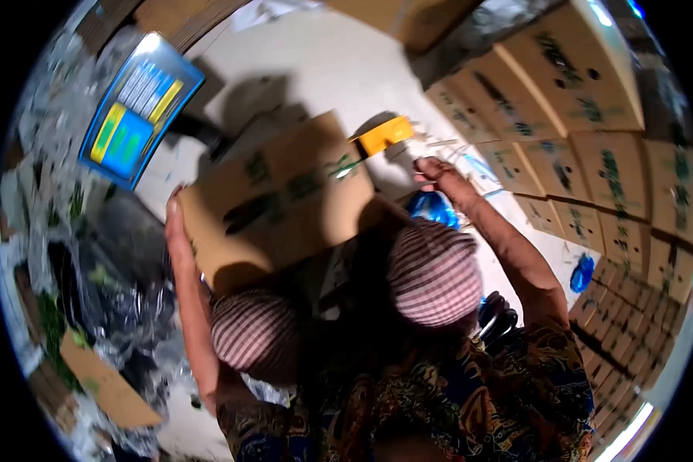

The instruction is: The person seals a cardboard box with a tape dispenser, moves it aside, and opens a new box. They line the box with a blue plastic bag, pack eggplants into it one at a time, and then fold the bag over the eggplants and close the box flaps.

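A cardboard box [285, 200] with dark green and black markings lies tilted before the person's checked-cloth knees. Along its left edge, my left hand [175, 209] presses against the side, its fingers partly hidden behind the box. Off the box's right side, my right hand [433, 174] is raised with its fingers drawn together; what they pinch, if anything, is too small to name. A yellow object [385, 136], perhaps a tape dispenser, is just beyond the box's upper right corner. Blue shiny plastic [433, 208] lies below my right hand.
Stacked marked boxes [612, 173] line the right side. At the upper left stands a blue and yellow printed container [141, 112]. Clear and dark plastic [123, 269] is heaped on the left, near a loose cardboard piece [108, 379]. Black-handled scissors [498, 316] are by the right knee.
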{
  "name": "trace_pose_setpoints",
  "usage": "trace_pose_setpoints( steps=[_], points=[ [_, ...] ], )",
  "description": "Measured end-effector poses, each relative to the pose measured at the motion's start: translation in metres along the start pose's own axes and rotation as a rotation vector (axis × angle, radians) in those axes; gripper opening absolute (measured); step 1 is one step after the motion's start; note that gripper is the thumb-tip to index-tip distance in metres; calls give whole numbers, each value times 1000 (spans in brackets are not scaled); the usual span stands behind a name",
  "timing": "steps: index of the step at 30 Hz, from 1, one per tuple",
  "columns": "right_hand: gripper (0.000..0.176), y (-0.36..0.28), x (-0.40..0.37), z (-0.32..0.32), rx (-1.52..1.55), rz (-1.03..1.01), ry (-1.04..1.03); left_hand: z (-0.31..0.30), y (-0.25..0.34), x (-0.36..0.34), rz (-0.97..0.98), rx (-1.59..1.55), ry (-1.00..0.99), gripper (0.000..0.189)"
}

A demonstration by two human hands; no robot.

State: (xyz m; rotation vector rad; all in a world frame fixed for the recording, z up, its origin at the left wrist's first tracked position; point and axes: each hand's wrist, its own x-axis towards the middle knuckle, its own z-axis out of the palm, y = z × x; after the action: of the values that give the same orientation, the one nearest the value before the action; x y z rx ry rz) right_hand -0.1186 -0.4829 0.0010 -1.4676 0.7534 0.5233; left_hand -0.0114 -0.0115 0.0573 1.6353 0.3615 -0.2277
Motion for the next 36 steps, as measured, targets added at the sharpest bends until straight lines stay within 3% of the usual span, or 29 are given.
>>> trace_pose_setpoints(
  steps=[2, 4, 9, 11, 17, 23, 27, 30, 31, 32, 34, 36],
  points=[
    [61, 19, 22, 54, 7, 122, -259, -2, 3, 14, -95, 59, 102, 47],
    [63, 14, 42, 95, -28, 162, -397, 0, 15, 22, -41, 98, 48, 45],
    [68, -15, 55, 135, -117, 87, -384, -5, 22, 54, -262, -169, -34, 44],
    [71, -27, 53, 138, -136, 54, -370, -1, 40, 57, -263, -106, -55, 44],
    [77, -47, 23, 108, -123, -59, -270, -5, 21, 62, -217, -80, 69, 45],
    [83, -65, -9, 50, 65, -53, -174, 40, 86, 29, -85, -348, -117, 47],
    [72, -173, -120, -3, -114, -466, 17, 99, 154, -7, -6, -478, -327, 48],
    [69, -247, -196, -19, -255, -858, 342, 144, 202, -22, -5, -588, -539, 49],
    [69, -268, -218, -31, -202, -906, 380, 166, 219, -31, -19, -620, -606, 50],
    [69, -283, -236, -44, -148, -951, 421, 190, 233, -39, -41, -644, -675, 50],
    [75, -302, -254, -61, -146, -1336, 820, 239, 257, -54, -89, -686, -803, 51],
    [82, -311, -276, -70, -99, -1580, 884, 284, 270, -64, -154, -724, -885, 52]
  ],
)
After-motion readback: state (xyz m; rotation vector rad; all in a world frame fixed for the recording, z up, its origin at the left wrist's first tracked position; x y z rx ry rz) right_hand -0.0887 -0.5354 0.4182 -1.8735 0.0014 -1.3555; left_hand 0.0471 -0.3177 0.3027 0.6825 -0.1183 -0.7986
